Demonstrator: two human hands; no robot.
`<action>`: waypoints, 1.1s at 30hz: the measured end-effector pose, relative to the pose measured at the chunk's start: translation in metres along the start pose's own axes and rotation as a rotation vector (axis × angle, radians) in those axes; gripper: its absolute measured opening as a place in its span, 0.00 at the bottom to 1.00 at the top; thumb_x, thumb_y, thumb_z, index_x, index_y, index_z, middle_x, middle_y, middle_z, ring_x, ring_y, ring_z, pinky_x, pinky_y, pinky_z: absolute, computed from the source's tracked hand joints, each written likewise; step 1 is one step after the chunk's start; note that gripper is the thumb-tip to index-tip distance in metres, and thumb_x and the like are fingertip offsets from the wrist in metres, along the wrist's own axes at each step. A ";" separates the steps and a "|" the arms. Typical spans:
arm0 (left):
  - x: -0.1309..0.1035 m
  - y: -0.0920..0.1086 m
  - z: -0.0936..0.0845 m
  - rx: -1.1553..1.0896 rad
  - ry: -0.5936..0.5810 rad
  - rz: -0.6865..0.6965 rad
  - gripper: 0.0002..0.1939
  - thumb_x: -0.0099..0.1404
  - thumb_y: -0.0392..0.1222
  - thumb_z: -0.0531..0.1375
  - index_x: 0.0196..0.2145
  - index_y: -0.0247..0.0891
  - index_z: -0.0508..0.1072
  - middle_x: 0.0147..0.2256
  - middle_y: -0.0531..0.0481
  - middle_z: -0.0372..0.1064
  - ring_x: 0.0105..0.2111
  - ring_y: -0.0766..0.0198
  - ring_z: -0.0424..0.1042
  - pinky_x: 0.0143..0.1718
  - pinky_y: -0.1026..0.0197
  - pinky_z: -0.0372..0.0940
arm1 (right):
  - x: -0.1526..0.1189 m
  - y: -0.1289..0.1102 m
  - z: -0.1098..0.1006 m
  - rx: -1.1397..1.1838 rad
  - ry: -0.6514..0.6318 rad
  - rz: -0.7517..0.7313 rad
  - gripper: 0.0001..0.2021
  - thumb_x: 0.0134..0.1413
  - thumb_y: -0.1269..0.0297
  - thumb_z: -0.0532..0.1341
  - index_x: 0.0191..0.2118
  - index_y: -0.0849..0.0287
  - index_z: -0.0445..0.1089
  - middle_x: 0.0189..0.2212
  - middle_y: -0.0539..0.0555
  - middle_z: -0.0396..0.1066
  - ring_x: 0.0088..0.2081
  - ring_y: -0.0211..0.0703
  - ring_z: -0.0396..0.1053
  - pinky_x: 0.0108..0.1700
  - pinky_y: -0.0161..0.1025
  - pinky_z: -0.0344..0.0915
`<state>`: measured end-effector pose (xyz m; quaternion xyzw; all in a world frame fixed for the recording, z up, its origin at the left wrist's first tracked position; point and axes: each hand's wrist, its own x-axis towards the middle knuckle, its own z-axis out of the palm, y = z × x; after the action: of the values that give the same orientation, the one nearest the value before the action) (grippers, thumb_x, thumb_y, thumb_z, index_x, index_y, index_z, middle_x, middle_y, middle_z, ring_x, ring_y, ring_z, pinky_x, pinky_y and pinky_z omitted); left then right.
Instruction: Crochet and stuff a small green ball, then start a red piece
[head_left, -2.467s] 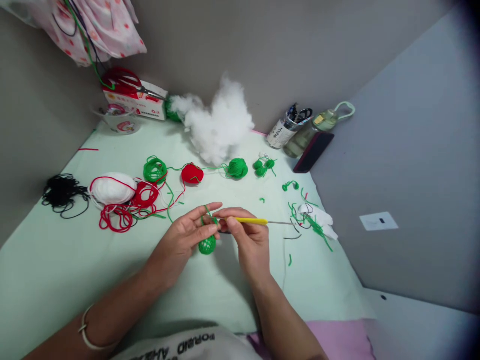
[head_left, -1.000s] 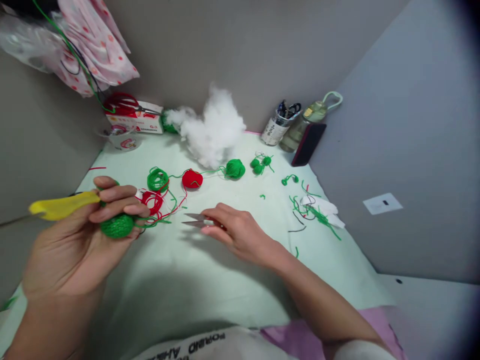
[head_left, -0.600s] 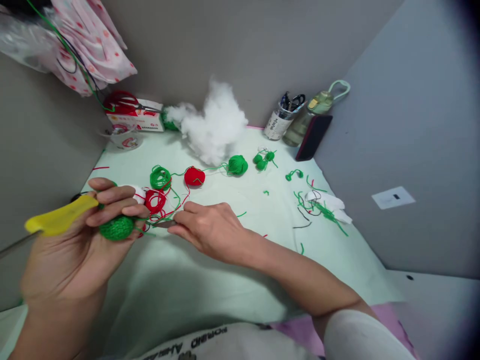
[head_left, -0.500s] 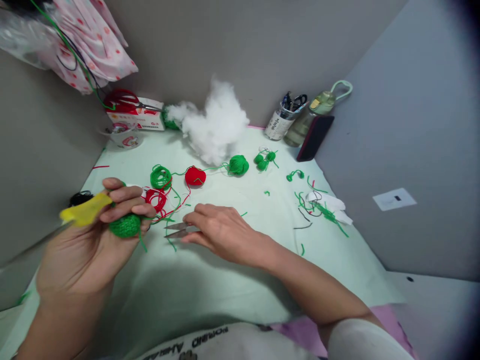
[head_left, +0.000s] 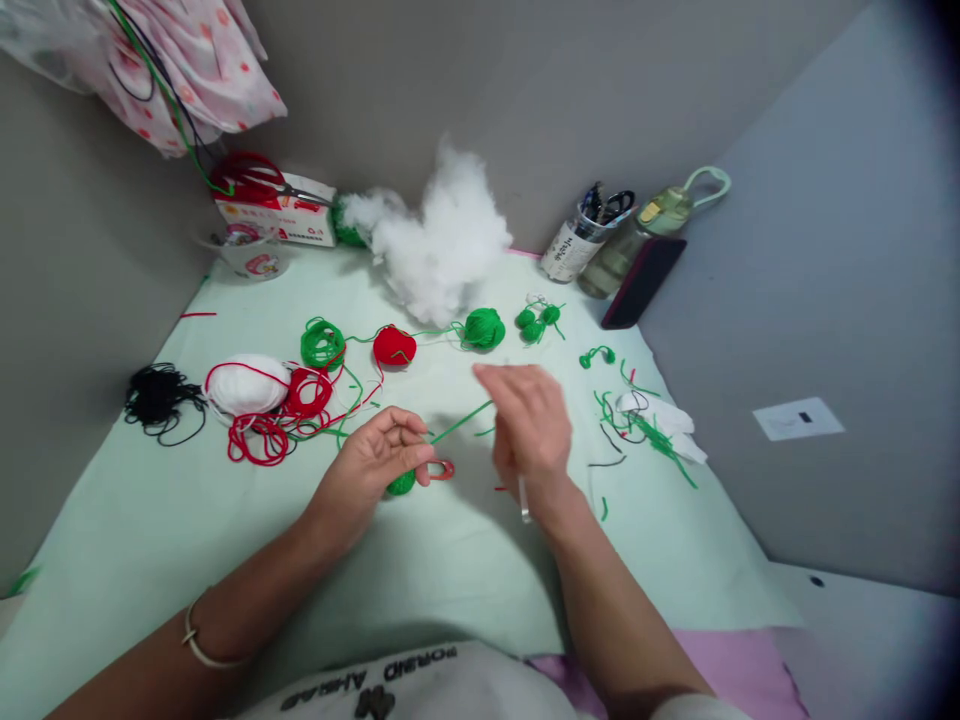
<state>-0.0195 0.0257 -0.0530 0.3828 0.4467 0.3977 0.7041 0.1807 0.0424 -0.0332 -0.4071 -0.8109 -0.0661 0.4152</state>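
Observation:
My left hand point(head_left: 386, 450) pinches a small green crocheted piece point(head_left: 401, 484), which hangs partly hidden under the fingers. An orange-red loop point(head_left: 442, 470) sticks out beside the fingertips; I cannot tell what it belongs to. From there a green yarn strand point(head_left: 463, 422) runs taut up to my right hand point(head_left: 531, 425), whose fingers are closed on it and somewhat blurred. A thin pale end point(head_left: 523, 500) of some tool shows below the right palm. Left of the hands lie a white yarn ball point(head_left: 247, 384), tangled red yarn point(head_left: 259, 440) and a black yarn bundle point(head_left: 161, 398).
Behind the hands are a red yarn ball point(head_left: 394, 346), a green yarn ball point(head_left: 484, 328) and white stuffing point(head_left: 446, 250). Yarn scraps point(head_left: 652, 430) lie at right, near a phone point(head_left: 643, 283), bottle point(head_left: 611, 262) and pen cup point(head_left: 570, 250). Red scissors point(head_left: 251, 178) rest on a box.
The snips and yellow-handled tool seen earlier no longer show plainly. My left hand has moved right and down with the green piece. My right hand has risen rightward, drawing yarn taut.

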 end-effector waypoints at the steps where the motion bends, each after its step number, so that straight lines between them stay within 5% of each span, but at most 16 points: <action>1: 0.000 0.000 -0.001 0.042 -0.007 0.003 0.13 0.59 0.45 0.70 0.36 0.40 0.71 0.23 0.56 0.70 0.23 0.66 0.70 0.28 0.63 0.62 | 0.001 0.006 -0.001 -0.050 0.048 0.050 0.26 0.66 0.78 0.50 0.66 0.52 0.63 0.51 0.60 0.77 0.52 0.49 0.73 0.57 0.52 0.67; 10: -0.002 -0.005 0.003 0.353 -0.044 0.079 0.13 0.60 0.44 0.65 0.43 0.40 0.80 0.30 0.52 0.73 0.27 0.64 0.70 0.33 0.59 0.68 | -0.005 0.053 -0.028 -0.374 0.222 0.305 0.24 0.62 0.79 0.48 0.53 0.54 0.73 0.47 0.59 0.77 0.49 0.50 0.73 0.56 0.53 0.64; 13: -0.002 -0.002 -0.002 0.387 0.003 0.105 0.12 0.60 0.45 0.65 0.40 0.40 0.81 0.30 0.50 0.73 0.28 0.63 0.71 0.33 0.59 0.69 | -0.003 0.056 -0.036 -0.164 0.318 0.538 0.17 0.65 0.72 0.49 0.48 0.56 0.75 0.43 0.57 0.76 0.36 0.43 0.71 0.45 0.46 0.68; 15: -0.003 0.000 -0.003 0.393 0.027 0.100 0.12 0.59 0.48 0.66 0.39 0.40 0.81 0.31 0.49 0.74 0.30 0.61 0.73 0.33 0.59 0.70 | 0.000 0.041 -0.032 0.240 0.200 0.716 0.15 0.68 0.64 0.51 0.51 0.56 0.73 0.43 0.55 0.77 0.25 0.36 0.63 0.32 0.39 0.64; 18: -0.005 0.005 -0.006 0.384 0.052 0.120 0.14 0.59 0.51 0.67 0.38 0.41 0.80 0.32 0.48 0.76 0.33 0.58 0.75 0.33 0.59 0.71 | 0.003 0.003 -0.017 0.729 -0.250 0.843 0.19 0.70 0.54 0.52 0.57 0.56 0.69 0.45 0.55 0.77 0.23 0.33 0.55 0.27 0.36 0.58; 21: -0.006 0.007 -0.013 0.435 0.126 0.200 0.15 0.60 0.53 0.67 0.40 0.42 0.80 0.34 0.49 0.77 0.32 0.58 0.75 0.33 0.59 0.70 | -0.001 -0.026 0.002 0.874 -0.680 0.713 0.18 0.70 0.51 0.53 0.39 0.59 0.72 0.33 0.51 0.75 0.31 0.36 0.64 0.38 0.36 0.61; 22: -0.006 0.007 -0.016 0.484 0.161 0.236 0.15 0.60 0.53 0.66 0.40 0.42 0.80 0.34 0.49 0.77 0.32 0.59 0.74 0.34 0.59 0.70 | -0.003 -0.031 0.007 0.878 -0.734 0.693 0.19 0.69 0.51 0.55 0.32 0.59 0.70 0.27 0.49 0.71 0.30 0.36 0.63 0.37 0.36 0.60; 24: -0.005 0.007 -0.023 0.611 0.206 0.337 0.13 0.61 0.53 0.65 0.37 0.43 0.81 0.35 0.50 0.76 0.32 0.59 0.73 0.38 0.58 0.68 | -0.007 -0.034 0.014 0.856 -0.640 0.749 0.16 0.65 0.53 0.59 0.29 0.59 0.68 0.23 0.45 0.62 0.29 0.35 0.57 0.34 0.34 0.56; 30: -0.010 0.006 -0.025 0.811 0.119 0.490 0.12 0.65 0.52 0.59 0.32 0.42 0.77 0.32 0.51 0.74 0.32 0.59 0.70 0.36 0.60 0.64 | -0.006 -0.036 0.008 1.125 -0.514 0.892 0.13 0.56 0.54 0.66 0.36 0.60 0.76 0.27 0.47 0.67 0.28 0.33 0.55 0.32 0.34 0.53; 33: -0.016 0.007 -0.022 0.810 0.149 0.528 0.10 0.64 0.49 0.59 0.31 0.42 0.74 0.31 0.52 0.73 0.32 0.59 0.69 0.36 0.60 0.63 | -0.001 -0.041 -0.004 1.166 -0.503 0.872 0.13 0.56 0.53 0.65 0.35 0.59 0.77 0.18 0.41 0.54 0.23 0.32 0.44 0.27 0.34 0.43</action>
<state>-0.0463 0.0182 -0.0488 0.6968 0.5020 0.3834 0.3398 0.1541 0.0128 -0.0216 -0.4081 -0.5508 0.6360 0.3544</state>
